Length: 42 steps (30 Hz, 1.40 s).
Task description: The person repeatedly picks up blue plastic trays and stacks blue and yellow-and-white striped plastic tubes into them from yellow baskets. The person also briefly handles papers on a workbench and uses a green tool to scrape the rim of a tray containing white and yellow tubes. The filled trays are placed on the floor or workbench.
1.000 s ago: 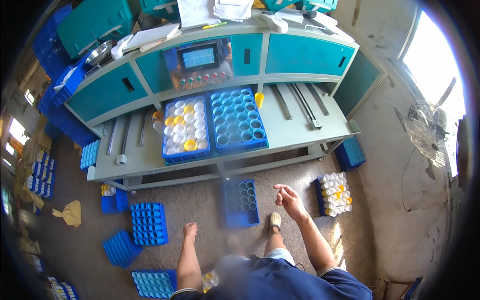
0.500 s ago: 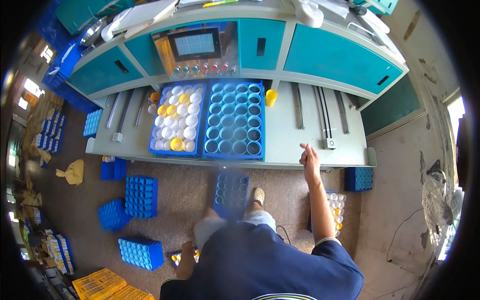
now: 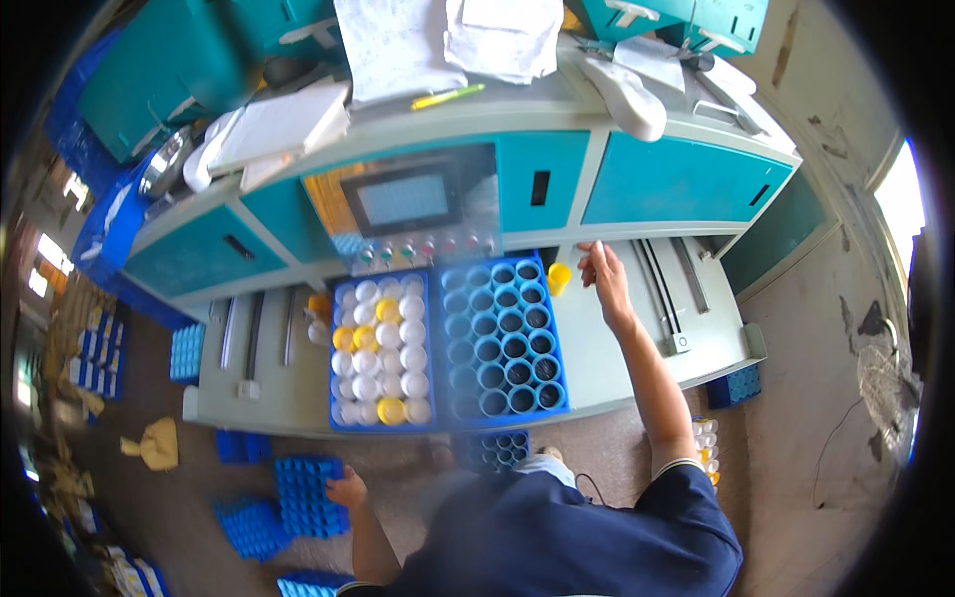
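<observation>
My right hand (image 3: pixel 605 279) reaches over the grey workbench, its fingers partly bent and apart, with nothing seen in them. Just left of its fingertips stands a yellow cup (image 3: pixel 559 278), not touched as far as I can see. My left hand (image 3: pixel 347 489) is held low at the front left, open, above or beside a blue crate of light-blue cups (image 3: pixel 302 497). Side by side on the bench stand a blue crate with white and yellow cups (image 3: pixel 390 359) and a blue crate with light-blue cups (image 3: pixel 515 348), several of which look dark inside.
A machine panel with a screen (image 3: pixel 405 200) and buttons rises behind the crates. Papers (image 3: pixel 502 40) and a yellow-green pen (image 3: pixel 448 97) lie on its top. Metal rails (image 3: pixel 660 289) run along the bench at right. A fan (image 3: pixel 880 383) stands by the right wall.
The view has tilted up toward the machine. My right hand has moved forward over the bench, close to the yellow cup. My left hand has come up and forward from beside my leg.
</observation>
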### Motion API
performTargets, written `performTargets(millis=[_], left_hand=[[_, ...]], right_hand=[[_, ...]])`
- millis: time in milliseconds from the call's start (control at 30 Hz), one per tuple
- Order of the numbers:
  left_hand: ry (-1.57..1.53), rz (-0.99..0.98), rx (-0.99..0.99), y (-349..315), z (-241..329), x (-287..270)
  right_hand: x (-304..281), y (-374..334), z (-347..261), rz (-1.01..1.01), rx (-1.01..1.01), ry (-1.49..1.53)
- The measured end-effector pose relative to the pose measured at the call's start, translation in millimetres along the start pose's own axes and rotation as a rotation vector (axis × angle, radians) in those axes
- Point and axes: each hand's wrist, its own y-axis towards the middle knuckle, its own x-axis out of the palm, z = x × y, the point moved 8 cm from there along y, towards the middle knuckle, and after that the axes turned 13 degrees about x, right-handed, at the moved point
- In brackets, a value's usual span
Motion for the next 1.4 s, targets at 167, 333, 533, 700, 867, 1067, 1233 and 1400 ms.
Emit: performTargets(millis=[167, 333, 533, 700, 867, 1067, 1233, 1400], left_hand=[[-0.305, 0.404, 0.628, 124, 217, -102], [-0.607, 0.643, 1.028, 138, 398, -216], [-0.794, 0.88, 1.322, 101, 563, -319], [-0.854, 0.976, 1.476, 88, 700, -371], [-0.653, 0.846, 1.446, 89, 753, -342], [-0.507, 0.831, 1.442, 95, 762, -330], [-0.711, 0.245, 1.365, 114, 775, -307], [-0.682, 0.361, 1.452, 112, 774, -308]], right_hand=[[66, 54, -121, 0.327, -0.411, -0.325], [99, 97, -219, 0.52, -0.922, -0.712], [83, 180, -250, 0.746, -0.904, -0.836], [64, 224, -234, 0.862, -0.708, -0.836], [63, 225, -228, 0.859, -0.786, -0.839], [69, 225, -229, 0.811, -0.792, -0.885], [74, 230, -226, 0.744, -0.763, -0.966], [72, 233, -224, 0.662, -0.686, -0.941]])
